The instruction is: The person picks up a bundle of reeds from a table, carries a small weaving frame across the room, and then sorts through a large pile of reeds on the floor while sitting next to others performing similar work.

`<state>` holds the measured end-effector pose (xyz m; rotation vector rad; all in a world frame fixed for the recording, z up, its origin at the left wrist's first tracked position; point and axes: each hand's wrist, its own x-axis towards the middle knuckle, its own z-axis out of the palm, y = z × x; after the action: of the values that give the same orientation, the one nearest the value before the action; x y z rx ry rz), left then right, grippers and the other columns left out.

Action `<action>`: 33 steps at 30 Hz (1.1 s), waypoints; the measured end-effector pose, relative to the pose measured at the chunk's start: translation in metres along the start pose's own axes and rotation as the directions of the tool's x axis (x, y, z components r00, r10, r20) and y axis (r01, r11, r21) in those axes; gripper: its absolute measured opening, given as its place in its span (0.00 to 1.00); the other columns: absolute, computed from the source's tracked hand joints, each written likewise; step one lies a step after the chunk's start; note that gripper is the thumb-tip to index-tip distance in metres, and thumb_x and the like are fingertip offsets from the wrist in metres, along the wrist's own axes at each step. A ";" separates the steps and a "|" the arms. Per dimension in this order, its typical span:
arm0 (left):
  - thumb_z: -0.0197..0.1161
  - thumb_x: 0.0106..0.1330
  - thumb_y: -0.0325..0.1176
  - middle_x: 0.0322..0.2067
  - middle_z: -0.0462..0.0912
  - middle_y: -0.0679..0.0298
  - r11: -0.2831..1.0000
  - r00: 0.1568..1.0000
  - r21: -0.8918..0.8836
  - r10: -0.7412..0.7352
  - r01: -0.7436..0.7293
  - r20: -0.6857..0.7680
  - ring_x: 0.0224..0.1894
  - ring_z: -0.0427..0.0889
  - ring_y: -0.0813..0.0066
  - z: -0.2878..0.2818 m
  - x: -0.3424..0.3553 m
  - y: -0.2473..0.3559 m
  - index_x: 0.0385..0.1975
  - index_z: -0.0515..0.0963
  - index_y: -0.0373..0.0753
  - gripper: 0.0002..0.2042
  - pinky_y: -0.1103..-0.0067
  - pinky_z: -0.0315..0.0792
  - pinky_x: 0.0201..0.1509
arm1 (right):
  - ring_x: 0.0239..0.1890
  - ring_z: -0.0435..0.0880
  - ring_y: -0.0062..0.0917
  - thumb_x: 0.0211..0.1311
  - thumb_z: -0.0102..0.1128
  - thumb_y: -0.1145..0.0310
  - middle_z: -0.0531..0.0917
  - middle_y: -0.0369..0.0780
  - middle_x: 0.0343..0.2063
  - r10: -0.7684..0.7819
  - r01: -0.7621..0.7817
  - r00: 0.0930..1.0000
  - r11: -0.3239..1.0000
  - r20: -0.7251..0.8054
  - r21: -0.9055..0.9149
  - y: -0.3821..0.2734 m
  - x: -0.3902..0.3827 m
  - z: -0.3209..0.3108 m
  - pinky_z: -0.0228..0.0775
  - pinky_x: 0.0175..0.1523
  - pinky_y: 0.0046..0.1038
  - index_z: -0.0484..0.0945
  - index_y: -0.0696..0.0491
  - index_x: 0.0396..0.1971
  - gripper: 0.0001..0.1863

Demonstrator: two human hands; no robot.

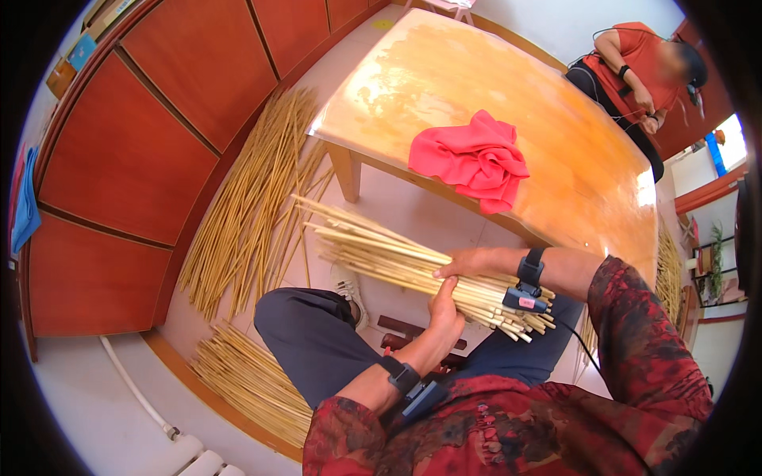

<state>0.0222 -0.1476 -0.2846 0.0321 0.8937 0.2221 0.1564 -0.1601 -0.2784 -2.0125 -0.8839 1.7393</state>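
A bundle of thin, straw-coloured dried stalks [381, 252] lies slantwise over my lap, its pale cut ends toward the lower right. My left hand [447, 311] is closed around its near side, thumb pointing up along the stalks. From the right, my right hand [467, 262] reaches over the top, fingers wrapped on the bundle close to the left thumb. Some stalks fan loosely at the far left end. The undersides of both grips are hidden by the stalks.
A glossy wooden table [381, 119] stands ahead, with a crumpled red cloth [472, 159] at its near edge. Loose stalks [246, 206] cover the floor at left, another pile [252, 381] nearer. Red-brown cabinets [127, 159] line the left. A co-worker [635, 71] sits beyond the table.
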 end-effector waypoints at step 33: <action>0.64 0.40 0.36 0.32 0.77 0.46 0.113 0.946 0.943 -0.052 -0.314 0.321 0.38 0.77 0.59 0.044 0.238 0.112 0.34 0.73 0.26 0.22 0.74 0.70 0.39 | 0.37 0.75 0.28 0.57 0.49 0.57 0.75 0.40 0.36 0.262 0.514 0.795 0.187 -0.547 0.837 0.075 0.158 -0.027 0.69 0.43 0.32 0.68 0.54 0.42 0.18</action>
<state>0.1802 0.0139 -0.4270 1.4633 0.5831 -0.2860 0.2093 -0.1108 -0.4394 -1.2263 0.3430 0.8764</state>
